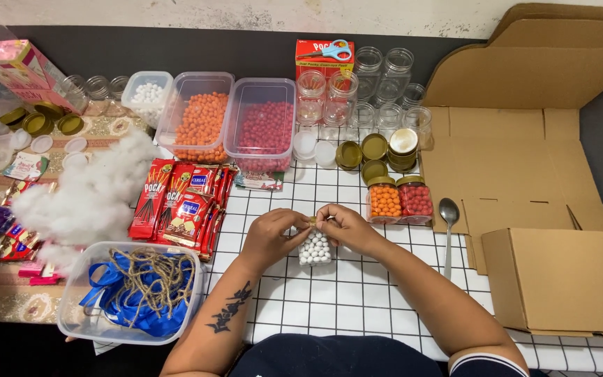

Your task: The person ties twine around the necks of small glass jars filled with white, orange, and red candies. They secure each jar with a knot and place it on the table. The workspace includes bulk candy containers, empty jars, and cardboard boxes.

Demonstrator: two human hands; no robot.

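A small clear jar filled with white balls stands on the white grid-patterned cloth in front of me. My left hand and my right hand meet at its top, both gripping the gold lid there. The lid is mostly hidden by my fingers. Just beyond my right hand stand two closed jars, one with orange balls and one with red balls. A metal spoon lies to their right.
Tubs of orange, red and white balls sit at the back, with empty jars and gold lids. Snack boxes, white stuffing, a tub of rope and blue ribbon lie left; cardboard boxes right.
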